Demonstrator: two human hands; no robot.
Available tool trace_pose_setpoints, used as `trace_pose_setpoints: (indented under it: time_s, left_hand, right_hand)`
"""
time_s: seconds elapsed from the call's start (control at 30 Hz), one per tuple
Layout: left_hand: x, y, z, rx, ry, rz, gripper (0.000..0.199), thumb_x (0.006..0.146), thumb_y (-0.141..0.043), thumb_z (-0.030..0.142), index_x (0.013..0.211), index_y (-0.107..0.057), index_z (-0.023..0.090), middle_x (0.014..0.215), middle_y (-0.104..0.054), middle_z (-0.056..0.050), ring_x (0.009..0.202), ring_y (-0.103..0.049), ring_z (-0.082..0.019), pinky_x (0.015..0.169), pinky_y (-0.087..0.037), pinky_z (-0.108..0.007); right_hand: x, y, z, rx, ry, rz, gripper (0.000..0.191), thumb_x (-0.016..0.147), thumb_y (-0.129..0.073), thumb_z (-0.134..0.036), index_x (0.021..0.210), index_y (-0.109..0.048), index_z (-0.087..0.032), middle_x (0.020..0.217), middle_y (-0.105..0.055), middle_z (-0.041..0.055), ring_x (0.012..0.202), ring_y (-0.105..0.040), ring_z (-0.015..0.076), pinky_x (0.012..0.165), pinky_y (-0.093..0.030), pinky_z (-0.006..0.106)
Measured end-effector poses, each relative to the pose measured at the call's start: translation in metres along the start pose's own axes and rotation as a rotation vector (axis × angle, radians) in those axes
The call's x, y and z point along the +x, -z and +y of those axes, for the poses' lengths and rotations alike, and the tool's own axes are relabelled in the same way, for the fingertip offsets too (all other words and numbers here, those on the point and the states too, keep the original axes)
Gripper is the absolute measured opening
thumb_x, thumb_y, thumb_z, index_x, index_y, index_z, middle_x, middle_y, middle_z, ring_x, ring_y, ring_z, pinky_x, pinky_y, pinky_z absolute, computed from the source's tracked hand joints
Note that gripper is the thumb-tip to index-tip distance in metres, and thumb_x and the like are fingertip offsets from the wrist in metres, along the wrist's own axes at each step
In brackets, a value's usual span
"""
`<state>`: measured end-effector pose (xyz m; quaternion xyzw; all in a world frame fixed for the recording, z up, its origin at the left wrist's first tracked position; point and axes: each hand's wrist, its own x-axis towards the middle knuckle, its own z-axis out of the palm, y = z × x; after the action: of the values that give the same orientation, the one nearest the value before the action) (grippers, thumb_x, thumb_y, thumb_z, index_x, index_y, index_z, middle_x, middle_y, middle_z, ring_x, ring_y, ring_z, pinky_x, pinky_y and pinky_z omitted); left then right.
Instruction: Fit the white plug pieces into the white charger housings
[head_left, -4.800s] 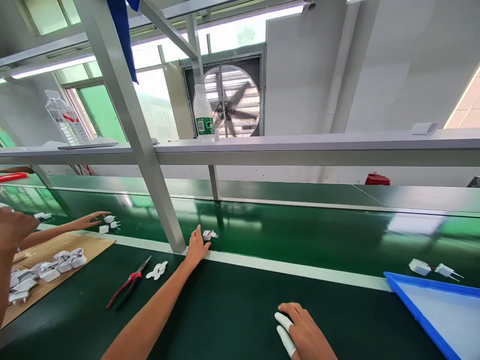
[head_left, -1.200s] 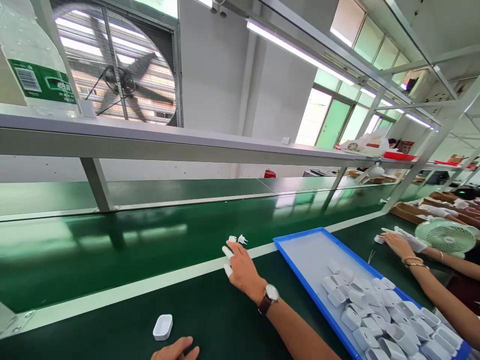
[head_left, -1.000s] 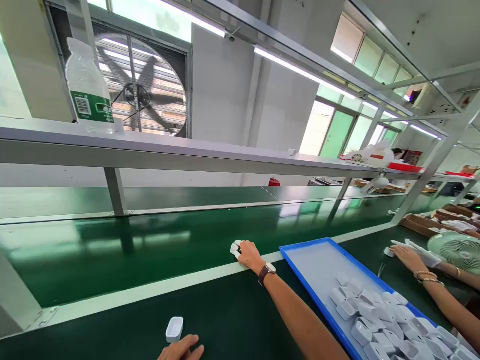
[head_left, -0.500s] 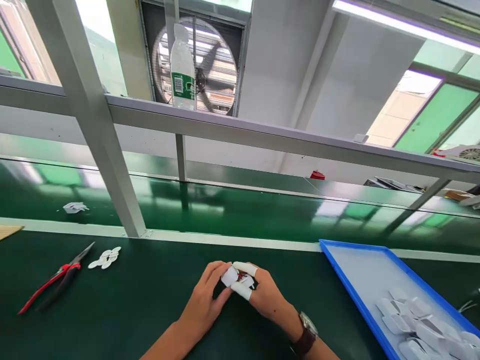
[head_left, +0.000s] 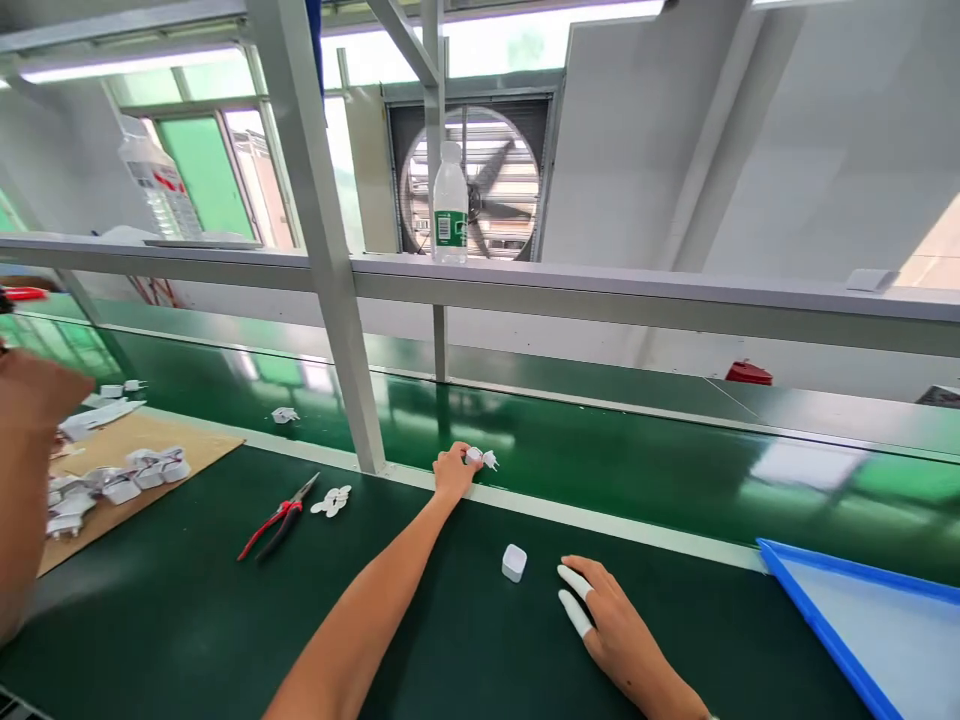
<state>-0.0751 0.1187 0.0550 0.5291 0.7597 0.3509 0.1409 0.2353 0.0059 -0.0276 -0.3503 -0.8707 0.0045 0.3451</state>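
My left hand (head_left: 452,468) reaches out to the near edge of the green conveyor belt (head_left: 637,470). Its fingertips pinch a small white plug part (head_left: 481,458) with metal prongs that rests on the belt. My right hand (head_left: 609,618) lies flat on the dark green bench (head_left: 187,620), fingers apart and holding nothing, with white finger cots on two fingers. A small white square housing (head_left: 514,562) stands on the bench just left of those fingertips, not touching them.
Red-handled pliers (head_left: 277,517) and small white pieces (head_left: 332,499) lie left of my arm. A cardboard sheet (head_left: 150,445) carries white parts. A co-worker's arm (head_left: 22,480) is at far left. A blue tray (head_left: 885,630), a slanted post (head_left: 330,280), a bottle (head_left: 450,205) and another plug part (head_left: 283,414) are also here.
Half a second ago both hands held the plug part together over the bench. Now my left hand has carried it to the belt, my right hand rests flat, and the view has swung left.
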Motion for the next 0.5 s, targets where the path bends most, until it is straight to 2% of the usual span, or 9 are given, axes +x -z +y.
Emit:
trace_pose_setpoints:
  time_s: [0.1, 0.2, 0.27, 0.37, 0.43, 0.5]
  left_hand:
    - [0.001, 0.0, -0.006, 0.028, 0.044, 0.026, 0.036, 0.096, -0.068, 0.035, 0.126, -0.062, 0.016, 0.132, -0.063, -0.011, 0.12, -0.062, -0.028, 0.102, -0.052, -0.054]
    - [-0.016, 0.01, -0.009, -0.007, -0.005, 0.05, 0.048, 0.094, -0.068, 0.027, 0.139, -0.054, 0.016, 0.144, -0.055, -0.014, 0.135, -0.052, -0.033, 0.112, -0.043, -0.058]
    - [-0.04, 0.019, -0.011, -0.06, -0.086, 0.036, 0.053, 0.094, -0.062, 0.021, 0.144, -0.047, 0.016, 0.148, -0.053, -0.016, 0.14, -0.047, -0.032, 0.115, -0.041, -0.052]
    - [-0.088, 0.027, -0.014, -0.149, -0.221, -0.051, 0.046, 0.097, -0.057, 0.029, 0.141, -0.05, 0.02, 0.139, -0.061, -0.012, 0.13, -0.058, -0.025, 0.106, -0.051, -0.04]
    - [-0.121, 0.025, -0.015, -0.184, -0.295, -0.132, 0.051, 0.089, -0.069, 0.041, 0.135, -0.057, 0.023, 0.131, -0.065, -0.009, 0.119, -0.064, -0.025, 0.099, -0.056, -0.038]
    - [-0.145, 0.019, -0.014, -0.188, -0.368, -0.195, 0.066, 0.076, -0.081, 0.046, 0.134, -0.058, 0.025, 0.128, -0.067, -0.008, 0.113, -0.067, -0.026, 0.096, -0.059, -0.038]
  right_hand:
    - [0.0, -0.004, 0.002, -0.01, 0.024, 0.019, 0.03, 0.103, -0.05, -0.024, 0.129, -0.063, -0.018, 0.127, -0.067, 0.0145, 0.114, -0.069, 0.0276, 0.094, -0.063, 0.043]
    - [0.004, -0.001, -0.002, -0.03, 0.034, 0.012, 0.029, 0.103, -0.048, -0.021, 0.126, -0.066, -0.017, 0.125, -0.067, 0.0149, 0.113, -0.069, 0.0275, 0.095, -0.062, 0.044]
    - [0.009, 0.004, -0.006, -0.051, 0.047, -0.031, 0.03, 0.101, -0.047, -0.017, 0.123, -0.067, -0.015, 0.124, -0.068, 0.0155, 0.113, -0.068, 0.0273, 0.096, -0.062, 0.043]
    - [0.017, 0.015, -0.01, -0.075, 0.079, -0.148, 0.029, 0.099, -0.047, -0.013, 0.116, -0.07, -0.013, 0.123, -0.069, 0.0155, 0.111, -0.068, 0.0274, 0.095, -0.062, 0.043]
    - [0.019, 0.02, -0.012, -0.088, 0.096, -0.196, 0.028, 0.098, -0.049, -0.014, 0.115, -0.071, -0.013, 0.123, -0.069, 0.0149, 0.109, -0.068, 0.0278, 0.094, -0.063, 0.043]
    - [0.018, 0.02, -0.012, -0.106, 0.109, -0.18, 0.029, 0.098, -0.05, -0.014, 0.118, -0.07, -0.012, 0.123, -0.069, 0.0155, 0.109, -0.068, 0.0282, 0.094, -0.062, 0.044]
